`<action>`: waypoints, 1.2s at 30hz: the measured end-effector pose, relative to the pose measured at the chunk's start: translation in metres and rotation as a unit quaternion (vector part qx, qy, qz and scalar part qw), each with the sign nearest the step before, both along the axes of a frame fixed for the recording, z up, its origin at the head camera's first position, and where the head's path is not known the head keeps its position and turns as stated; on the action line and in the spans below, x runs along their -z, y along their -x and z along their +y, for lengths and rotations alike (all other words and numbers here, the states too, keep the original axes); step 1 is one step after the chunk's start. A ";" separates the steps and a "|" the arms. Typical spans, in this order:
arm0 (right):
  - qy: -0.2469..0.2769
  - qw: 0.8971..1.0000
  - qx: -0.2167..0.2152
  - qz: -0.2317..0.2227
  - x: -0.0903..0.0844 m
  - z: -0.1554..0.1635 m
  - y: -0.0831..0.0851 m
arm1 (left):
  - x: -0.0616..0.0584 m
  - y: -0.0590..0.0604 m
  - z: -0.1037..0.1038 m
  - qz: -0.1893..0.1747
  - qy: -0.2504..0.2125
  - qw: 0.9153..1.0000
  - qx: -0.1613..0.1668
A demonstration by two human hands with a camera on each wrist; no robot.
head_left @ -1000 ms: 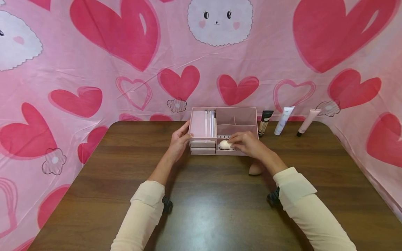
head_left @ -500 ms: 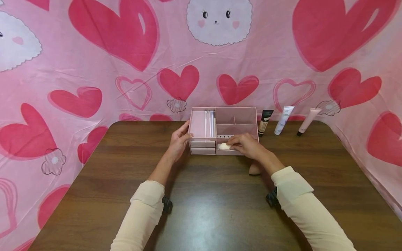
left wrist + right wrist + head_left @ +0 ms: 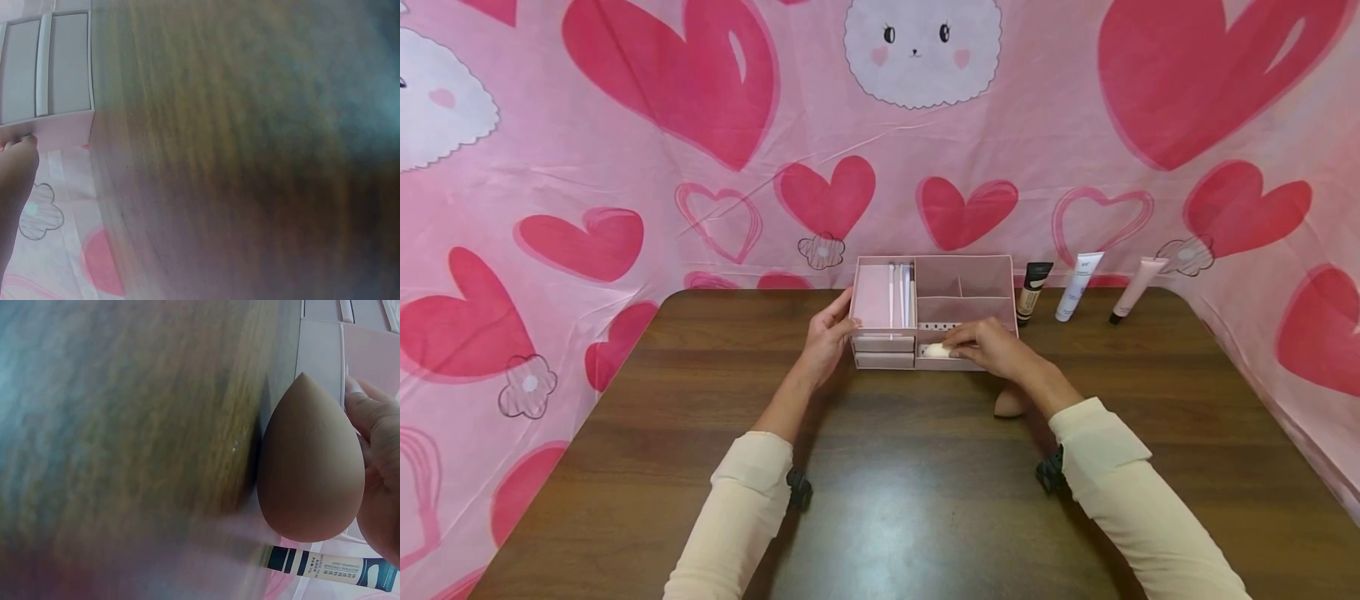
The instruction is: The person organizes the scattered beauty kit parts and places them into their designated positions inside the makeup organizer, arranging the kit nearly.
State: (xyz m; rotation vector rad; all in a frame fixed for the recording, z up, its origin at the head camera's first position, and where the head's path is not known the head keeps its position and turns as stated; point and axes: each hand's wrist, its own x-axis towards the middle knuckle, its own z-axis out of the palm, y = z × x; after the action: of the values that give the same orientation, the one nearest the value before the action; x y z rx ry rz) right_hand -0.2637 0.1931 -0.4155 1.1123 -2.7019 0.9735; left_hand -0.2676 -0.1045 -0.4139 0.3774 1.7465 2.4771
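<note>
A pink organizer box [image 3: 964, 265] stands at the back middle of the brown table [image 3: 880, 500]. My left hand [image 3: 827, 337] grips its left side, thumb on the top edge; the left wrist view shows its two small drawers [image 3: 56, 69]. My right hand [image 3: 988, 346] pinches a white sponge [image 3: 934, 351] down in the box's front right compartment. A tan teardrop sponge [image 3: 1009, 404] lies on the table just under my right wrist and fills the right wrist view [image 3: 310, 462], next to my fingers [image 3: 375, 456].
Several white brushes [image 3: 901, 292] lie in the box's middle slot. To its right a black-capped tube [image 3: 1033, 292], a white tube [image 3: 1078, 286] and a pink tube [image 3: 1137, 289] lean against the heart-print cloth. One tube [image 3: 325, 565] shows in the right wrist view.
My right hand has lowered the white sponge deeper into the front right compartment. The left hand has stayed on the box's side.
</note>
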 end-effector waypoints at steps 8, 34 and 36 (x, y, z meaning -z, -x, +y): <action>-0.002 1.000 0.014 0.002 0.000 0.003 -0.003 | 0.001 -0.002 0.000 -0.007 -0.004 1.000 -0.009; 0.002 0.997 0.061 0.050 -0.003 0.035 -0.040 | -0.001 -0.002 0.001 -0.002 -0.002 1.000 -0.003; -0.004 0.997 0.065 0.050 -0.003 0.039 -0.045 | -0.001 -0.003 0.001 -0.001 -0.002 1.000 -0.004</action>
State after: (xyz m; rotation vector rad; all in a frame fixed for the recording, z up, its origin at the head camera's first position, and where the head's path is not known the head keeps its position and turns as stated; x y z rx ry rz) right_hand -0.2190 0.2326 -0.4123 0.9445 -2.6614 0.8657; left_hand -0.2646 -0.1038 -0.4129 0.3676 1.7461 2.4861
